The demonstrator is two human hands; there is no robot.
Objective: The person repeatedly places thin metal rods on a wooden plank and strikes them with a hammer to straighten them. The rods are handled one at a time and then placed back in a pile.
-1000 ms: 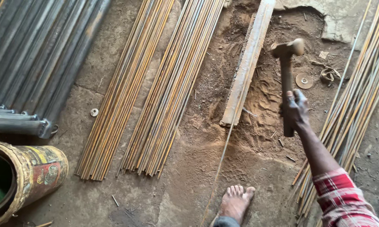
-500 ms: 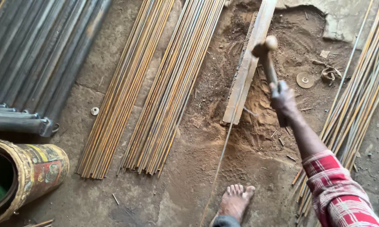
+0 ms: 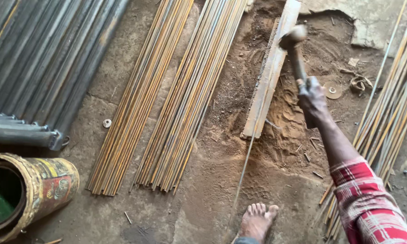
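**Hammer over the bar, right hand closed on its handle**

The right hand [image 3: 313, 100] is wrapped tight around the wooden handle of a hammer [image 3: 294, 47], fingers closed about the lower end. The hammer's head is blurred and sits over the upper part of a long flat bar [image 3: 270, 79] that lies on loose brown dirt [image 3: 285, 135] — whether head and bar are touching cannot be told. The forearm runs down to the lower right into a red checked sleeve [image 3: 370, 208]. The left hand is out of view.

A single thin rod [image 3: 245, 168] runs from beside the lower part of the bar down toward a bare foot [image 3: 257, 220] at the bottom edge; the foot's toes rest beside the rod's near end. Just right of the hand lie a small round disc [image 3: 332, 90] and a coil of wire [image 3: 359, 83] on the dirt.

Left of the bar two bundles of rusty rods [image 3: 176, 99] lie side by side on the cracked floor, with a small washer [image 3: 107, 123] beside them. More rods [image 3: 393, 113] lie along the right edge. At far left are dark steel sections [image 3: 36, 68] and — in the bottom corner — a painted drum [image 3: 36, 185] on its side.
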